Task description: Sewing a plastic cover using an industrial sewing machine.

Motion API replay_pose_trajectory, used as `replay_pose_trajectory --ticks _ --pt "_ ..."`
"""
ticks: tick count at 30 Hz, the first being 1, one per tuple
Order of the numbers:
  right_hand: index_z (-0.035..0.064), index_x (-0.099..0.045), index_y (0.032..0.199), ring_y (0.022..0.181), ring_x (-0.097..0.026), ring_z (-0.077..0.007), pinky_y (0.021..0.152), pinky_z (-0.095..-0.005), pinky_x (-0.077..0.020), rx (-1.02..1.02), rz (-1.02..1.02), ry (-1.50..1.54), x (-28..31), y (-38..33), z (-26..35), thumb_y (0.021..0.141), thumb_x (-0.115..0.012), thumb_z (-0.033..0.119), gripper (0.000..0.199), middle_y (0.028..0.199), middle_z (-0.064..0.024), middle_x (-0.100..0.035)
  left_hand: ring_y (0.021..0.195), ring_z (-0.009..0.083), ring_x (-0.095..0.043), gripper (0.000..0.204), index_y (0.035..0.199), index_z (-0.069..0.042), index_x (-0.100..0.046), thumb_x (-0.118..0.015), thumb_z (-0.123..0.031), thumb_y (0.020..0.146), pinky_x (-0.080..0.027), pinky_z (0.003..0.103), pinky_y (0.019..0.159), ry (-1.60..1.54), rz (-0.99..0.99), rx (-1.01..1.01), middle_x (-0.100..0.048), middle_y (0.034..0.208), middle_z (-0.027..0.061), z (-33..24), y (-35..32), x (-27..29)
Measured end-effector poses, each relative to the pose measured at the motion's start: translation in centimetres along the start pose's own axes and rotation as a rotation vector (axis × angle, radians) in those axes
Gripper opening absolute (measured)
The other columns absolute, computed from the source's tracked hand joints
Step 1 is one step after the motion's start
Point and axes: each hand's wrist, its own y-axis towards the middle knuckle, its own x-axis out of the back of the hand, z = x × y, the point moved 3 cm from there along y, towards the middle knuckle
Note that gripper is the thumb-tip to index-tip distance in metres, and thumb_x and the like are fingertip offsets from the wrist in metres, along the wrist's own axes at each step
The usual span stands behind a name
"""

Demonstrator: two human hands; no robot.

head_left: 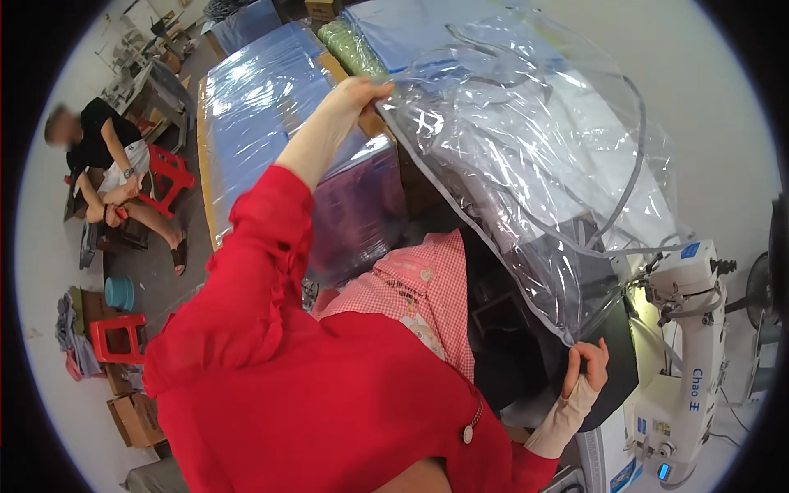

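A large clear plastic sheet [493, 123] with grey edge binding is spread out in front of me. My left hand [362, 92], in a beige sleeve, pinches one end of its bound edge at the far side. Lower right, my right hand [588, 366] grips the other end of that edge between thumb and fingers. The edge runs fairly straight between both hands. Beside the sheet's right end stands a white sewing machine [690, 329] with its lamp lit. The sheet's far right corner reaches the machine's head; whether it lies under the needle, I cannot tell.
Plastic-wrapped boxes [271, 107] stand to the left, with a green roll [349, 45] behind them. A seated person [107, 164] is at the far left near red stools [119, 338]. A black fan [760, 287] stands at the right, and a teal basin [119, 293] sits on the floor.
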Motion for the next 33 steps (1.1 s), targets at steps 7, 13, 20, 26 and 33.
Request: replay_pose_trajectory --ticks 7,13,20,26,33 --pt "0.0016 -0.057 0.077 0.073 -0.057 -0.0238 0.095 -0.0473 -0.0374 0.067 0.019 -0.097 -2.3 0.9 0.9 0.076 -0.057 0.001 0.001 0.075 -0.0089 -0.058 0.087 0.0147 -0.060 0.023 0.104 -0.004 -0.061 -0.061 -0.011 0.083 -0.048 0.027 0.076 -0.634 0.701 -1.076 -0.064 0.102 0.0083 -23.4 0.7 -7.7" --pt "0.0044 -0.063 0.083 0.081 -0.056 -0.0329 0.096 -0.0464 -0.0350 0.123 0.069 -0.180 -2.9 0.7 0.0 0.084 -0.056 0.021 0.018 0.081 -0.0132 -0.061 0.072 0.0108 -0.058 0.022 0.095 -0.008 -0.064 -0.066 -0.022 0.078 -0.047 0.026 0.063 0.331 0.260 -0.691 -0.063 0.078 0.0055 -11.1 14.7 -5.8" --pt "0.0011 -0.061 0.094 0.093 -0.050 -0.0383 0.100 -0.0482 -0.0280 -0.006 0.214 -0.156 -1.6 -0.3 -1.1 0.088 -0.052 0.029 0.029 0.096 -0.0217 -0.058 0.108 0.0348 -0.050 0.047 0.110 -0.002 -0.050 -0.064 -0.010 0.066 -0.041 0.038 0.093 0.553 -0.499 -0.571 -0.052 0.116 0.0209 -7.5 9.3 -7.1" --pt "-0.0005 -0.059 0.100 0.103 -0.047 -0.0368 0.102 -0.0469 -0.0248 -0.029 0.270 -0.102 -1.7 -0.4 -1.7 0.089 -0.052 0.031 0.035 0.102 -0.0227 -0.056 0.107 0.0307 -0.050 0.051 0.111 -0.012 -0.054 -0.060 -0.003 0.062 -0.042 0.037 0.093 0.502 -0.094 -1.501 -0.056 0.111 0.0120 -16.4 -2.8 -16.4" --pt "-0.0010 -0.055 0.105 0.111 -0.042 -0.0364 0.103 -0.0480 -0.0235 -0.102 0.271 -0.112 -2.1 -1.6 -3.0 0.091 -0.051 0.028 0.033 0.110 -0.0229 -0.053 0.135 0.0312 -0.019 0.098 0.137 -0.031 -0.024 -0.080 -0.028 0.057 -0.013 0.061 0.105 1.163 0.465 -1.465 -0.031 0.141 0.0063 -11.4 -3.1 -27.0"
